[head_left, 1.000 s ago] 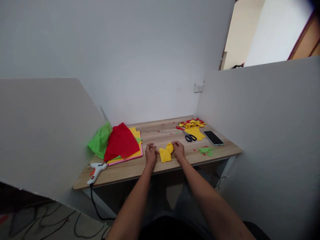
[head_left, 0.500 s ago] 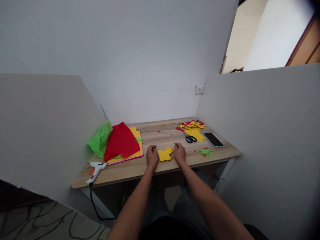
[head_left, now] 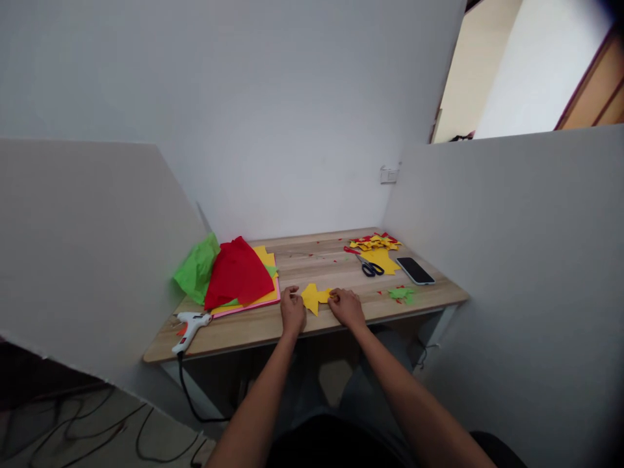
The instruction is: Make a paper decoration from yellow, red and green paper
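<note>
A yellow paper cutout (head_left: 312, 298) with pointed, uneven edges is held low over the front of the wooden desk, between my two hands. My right hand (head_left: 348, 308) pinches its narrow right end between thumb and fingers. At the opposite side, my left hand (head_left: 293, 313) has curled fingers with the thumb side at the cutout's left tip. The exact contact of the left fingertips is too small to make out clearly.
Left on the desk (head_left: 263, 331) lie a white glue gun (head_left: 191, 330), red sheet (head_left: 238, 273) and crumpled green sheet (head_left: 197, 268). To the right are scissors (head_left: 371, 268), a pile of yellow and red cutouts (head_left: 375, 242), a phone (head_left: 415, 271) and green scraps (head_left: 402, 295).
The yellow cutout has turned and shifted slightly left, showing a different outline. My right hand has moved in from beside it to grasp its right end. My left hand has shifted slightly left.
</note>
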### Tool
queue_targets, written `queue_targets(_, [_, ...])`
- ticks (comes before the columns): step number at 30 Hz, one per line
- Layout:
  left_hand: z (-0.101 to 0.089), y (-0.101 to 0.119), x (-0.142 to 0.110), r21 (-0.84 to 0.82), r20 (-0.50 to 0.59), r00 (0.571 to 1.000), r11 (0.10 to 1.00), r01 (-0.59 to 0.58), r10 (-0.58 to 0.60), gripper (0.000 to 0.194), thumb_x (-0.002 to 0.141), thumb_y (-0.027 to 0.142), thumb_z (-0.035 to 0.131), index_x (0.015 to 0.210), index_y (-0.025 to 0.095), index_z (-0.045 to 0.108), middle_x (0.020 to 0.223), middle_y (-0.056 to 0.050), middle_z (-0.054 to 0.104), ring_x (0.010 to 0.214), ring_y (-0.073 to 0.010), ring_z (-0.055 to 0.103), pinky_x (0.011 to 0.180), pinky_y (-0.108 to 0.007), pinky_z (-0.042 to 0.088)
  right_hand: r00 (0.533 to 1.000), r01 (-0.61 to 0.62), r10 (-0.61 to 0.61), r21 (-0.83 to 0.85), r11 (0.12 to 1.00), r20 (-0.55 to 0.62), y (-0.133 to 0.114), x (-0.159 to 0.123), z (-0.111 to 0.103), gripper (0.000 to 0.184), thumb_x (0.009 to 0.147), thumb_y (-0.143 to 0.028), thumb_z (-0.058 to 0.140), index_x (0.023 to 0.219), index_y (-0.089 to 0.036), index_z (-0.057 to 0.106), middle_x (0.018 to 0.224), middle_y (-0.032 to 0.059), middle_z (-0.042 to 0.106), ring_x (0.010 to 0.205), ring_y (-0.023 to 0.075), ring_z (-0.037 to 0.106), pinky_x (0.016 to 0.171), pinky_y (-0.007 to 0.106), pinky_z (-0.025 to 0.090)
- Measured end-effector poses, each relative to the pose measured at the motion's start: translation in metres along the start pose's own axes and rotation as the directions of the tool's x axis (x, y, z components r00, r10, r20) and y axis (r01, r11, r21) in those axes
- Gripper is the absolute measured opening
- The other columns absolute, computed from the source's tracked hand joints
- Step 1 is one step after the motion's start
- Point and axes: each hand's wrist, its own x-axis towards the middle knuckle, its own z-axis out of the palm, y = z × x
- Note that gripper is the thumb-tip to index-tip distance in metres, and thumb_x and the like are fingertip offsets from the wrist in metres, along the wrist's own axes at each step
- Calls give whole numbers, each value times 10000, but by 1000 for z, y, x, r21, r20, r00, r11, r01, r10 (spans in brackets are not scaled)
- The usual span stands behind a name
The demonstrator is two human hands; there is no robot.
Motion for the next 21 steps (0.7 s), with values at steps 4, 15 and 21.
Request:
queue_targets(4, [-6, 4, -2, 67, -70, 997, 998, 20, -15, 246, 747, 120, 529, 956, 227, 601, 958, -45, 606, 813, -193, 567, 785, -312, 437, 1000, -7, 6, 54, 998, 22, 4, 2, -1, 283, 936, -310, 460, 994, -225, 723, 836, 51, 730, 840, 210, 638, 775, 289, 416])
queue_targets(15, [-4, 3, 2, 126, 177, 984, 992, -13, -10, 205, 759, 116, 528, 926, 223, 580, 931, -42, 690, 845, -173, 661, 763, -271, 482, 999, -33, 30, 71, 997, 43, 7, 8, -2, 458, 847, -156, 490, 1282, -225, 614, 1054, 48, 732, 995, 211, 630, 894, 298, 420])
queue_targets(21, [-35, 2, 18, 350, 254, 967, 934, -69, -24, 238, 797, 189, 548, 1026, 211, 609, 895, -66, 678, 904, -230, 628, 868, -362, 446, 996, -54, 51, 28, 998, 76, 6, 7, -1, 310, 953, -352, 458, 1158, -216, 645, 908, 42, 730, 911, 200, 654, 828, 294, 416])
